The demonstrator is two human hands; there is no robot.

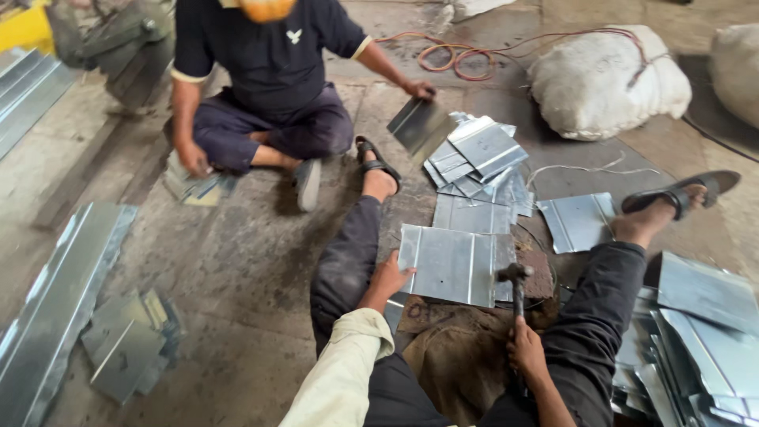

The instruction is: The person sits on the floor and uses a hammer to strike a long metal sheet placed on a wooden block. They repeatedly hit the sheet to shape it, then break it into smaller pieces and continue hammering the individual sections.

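Note:
I sit on the floor with my legs spread. My left hand [390,277] presses on the left edge of a creased rectangular metal sheet [451,263] lying between my legs. My right hand [526,353] grips the handle of a hammer [515,278], whose dark head rests at the sheet's right edge. The sheet lies over a brown block [540,274] and a piece of sacking [455,348].
A heap of similar cut sheets [478,158] lies beyond, one more sheet [579,221] to its right. A seated person opposite holds a sheet [419,122]. Stacked sheets [700,340] lie at my right, long metal strips [55,308] at left, white sacks [605,79] and cable behind.

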